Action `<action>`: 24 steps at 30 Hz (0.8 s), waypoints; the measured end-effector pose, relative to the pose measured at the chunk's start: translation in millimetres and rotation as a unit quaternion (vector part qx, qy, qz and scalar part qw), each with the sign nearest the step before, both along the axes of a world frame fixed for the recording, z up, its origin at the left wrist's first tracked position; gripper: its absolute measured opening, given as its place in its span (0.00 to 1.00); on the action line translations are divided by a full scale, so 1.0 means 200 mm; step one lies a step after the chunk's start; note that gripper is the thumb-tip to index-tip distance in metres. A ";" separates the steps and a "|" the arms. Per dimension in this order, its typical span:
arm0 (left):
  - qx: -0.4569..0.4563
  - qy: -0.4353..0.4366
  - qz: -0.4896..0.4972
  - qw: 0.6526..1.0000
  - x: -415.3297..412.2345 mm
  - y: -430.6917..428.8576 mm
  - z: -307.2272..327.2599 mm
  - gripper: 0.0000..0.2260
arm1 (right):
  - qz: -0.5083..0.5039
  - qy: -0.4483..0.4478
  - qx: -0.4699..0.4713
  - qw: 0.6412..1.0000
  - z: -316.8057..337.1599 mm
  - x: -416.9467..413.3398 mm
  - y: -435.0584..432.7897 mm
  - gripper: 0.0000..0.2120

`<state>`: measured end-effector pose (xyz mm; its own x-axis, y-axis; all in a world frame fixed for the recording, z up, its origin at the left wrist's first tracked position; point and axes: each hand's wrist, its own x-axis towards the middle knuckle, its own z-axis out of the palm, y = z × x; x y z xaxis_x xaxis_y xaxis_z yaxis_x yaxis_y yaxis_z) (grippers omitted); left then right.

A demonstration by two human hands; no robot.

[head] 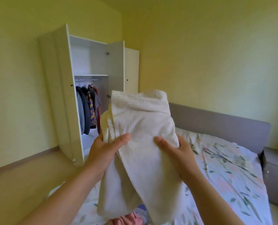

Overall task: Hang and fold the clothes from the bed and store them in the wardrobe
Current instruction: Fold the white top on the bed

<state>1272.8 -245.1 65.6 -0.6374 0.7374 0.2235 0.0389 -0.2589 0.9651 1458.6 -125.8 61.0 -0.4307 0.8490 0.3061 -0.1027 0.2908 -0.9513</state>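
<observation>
Slippage threatens, since the left hand (105,151) and right hand (179,155) only pinch the half-folded white garment (141,124) by its sides above the bed (224,168), and its hanging tail may unfold before reaching the far-left wardrobe (61,78).
</observation>
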 end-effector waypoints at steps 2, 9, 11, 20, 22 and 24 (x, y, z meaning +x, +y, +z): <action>0.002 -0.007 0.008 1.000 -0.20 -0.14 0.00 0.25 | 0.020 0.000 -0.003 1.000 -0.01 -0.22 -0.10 0.14; 0.000 -0.034 0.075 0.997 -0.67 -0.45 0.00 0.25 | 0.064 -0.017 -0.017 0.998 -0.04 -0.81 -0.30 0.16; -0.001 -0.035 0.092 0.995 -0.76 -0.47 0.01 0.22 | 0.071 -0.016 -0.011 0.997 -0.04 -0.94 -0.30 0.17; -0.014 -0.030 0.154 0.988 -1.24 -0.36 0.00 0.20 | 0.113 0.005 -0.002 0.994 -0.05 -1.52 -0.12 0.18; -0.019 -0.025 0.162 0.986 -1.35 -0.34 0.02 0.20 | 0.121 0.008 -0.008 0.993 -0.05 -1.65 -0.07 0.21; -0.021 -0.018 0.171 0.985 -1.47 -0.33 0.04 0.21 | 0.133 0.014 -0.012 0.991 -0.03 -1.79 -0.05 0.22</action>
